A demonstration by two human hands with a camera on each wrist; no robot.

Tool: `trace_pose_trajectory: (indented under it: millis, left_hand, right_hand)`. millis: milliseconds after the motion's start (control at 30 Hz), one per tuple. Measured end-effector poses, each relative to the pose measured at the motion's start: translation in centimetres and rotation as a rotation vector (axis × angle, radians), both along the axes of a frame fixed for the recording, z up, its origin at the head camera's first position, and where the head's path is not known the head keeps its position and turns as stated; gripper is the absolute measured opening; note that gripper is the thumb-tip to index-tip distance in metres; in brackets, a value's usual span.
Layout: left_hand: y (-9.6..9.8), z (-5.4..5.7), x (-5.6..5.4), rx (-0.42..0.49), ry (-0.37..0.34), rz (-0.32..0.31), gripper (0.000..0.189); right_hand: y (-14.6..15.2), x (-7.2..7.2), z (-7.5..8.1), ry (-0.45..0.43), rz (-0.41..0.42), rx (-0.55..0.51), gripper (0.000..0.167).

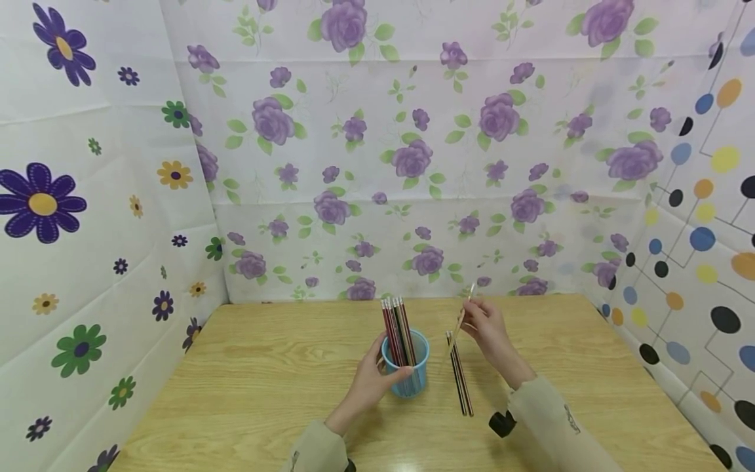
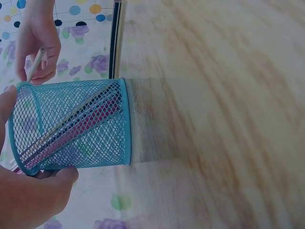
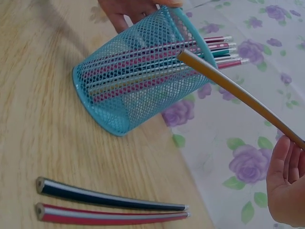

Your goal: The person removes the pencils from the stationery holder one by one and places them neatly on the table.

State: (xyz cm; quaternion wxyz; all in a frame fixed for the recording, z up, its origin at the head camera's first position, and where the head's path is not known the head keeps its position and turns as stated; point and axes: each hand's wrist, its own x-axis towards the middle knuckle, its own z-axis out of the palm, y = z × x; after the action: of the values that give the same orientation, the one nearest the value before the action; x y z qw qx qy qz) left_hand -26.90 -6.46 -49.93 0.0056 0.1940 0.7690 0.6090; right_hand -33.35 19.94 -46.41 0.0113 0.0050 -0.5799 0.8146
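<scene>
Left hand [image 1: 373, 380] round the blue mesh cup [image 1: 420, 377], right hand [image 1: 486, 328] pinching a gold pencil [image 3: 240, 95]

Your left hand grasps the cup from its left side, thumb across the near wall and fingers round the far side. Your right hand, to the right of the cup, has the gold pencil between thumb and fingers. You hold that pencil at a slant, white-tipped end up, its lower end pointing down toward the table near the cup's right side.

The cup stands upright on the wood-grain table [image 1: 283, 354]. Inside it, a bunch of pencils [image 1: 396, 328] leans, their white-tipped ends rising above the rim. Between the cup and your right forearm, a dark pencil [image 3: 112, 195] and a red pencil [image 3: 112, 217] lie side by side on the tabletop.

Your light sleeves [image 1: 551, 413] reach to both wrists. Beyond the table hangs a cloth with purple roses [image 1: 377, 177]; a daisy-patterned cloth [image 1: 112, 262] is at your left, a dotted cloth [image 1: 690, 275] at your right.
</scene>
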Motion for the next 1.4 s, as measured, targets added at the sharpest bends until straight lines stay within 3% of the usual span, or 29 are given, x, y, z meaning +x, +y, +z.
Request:
trace_pose_trajectory:
  millis: [300,733,1000,1400]
  left_hand:
    - [-0.1,-0.6,-0.4,-0.009,-0.004,0.008,0.092]
    - [-0.1,-0.6,-0.3,0.001,-0.009,0.010,0.093]
    - [0.0,-0.6,-0.4,-0.003,0.012,0.002,0.089]
    - [-0.1,-0.4,-0.1,0.023,0.008,-0.005,0.089]
  right_hand:
    - [0.8,-0.3,-1.4,-0.082,0.000,0.004,0.009]
    - [1.8,-0.3,-2.4,-0.159,-0.004,0.019,0.014]
    - [2.4,-0.3,-2.9,-0.195,-0.005,0.063,0.023]
    - [3.1,-0.1,-3.6,-0.212,0.033,0.141,0.021]
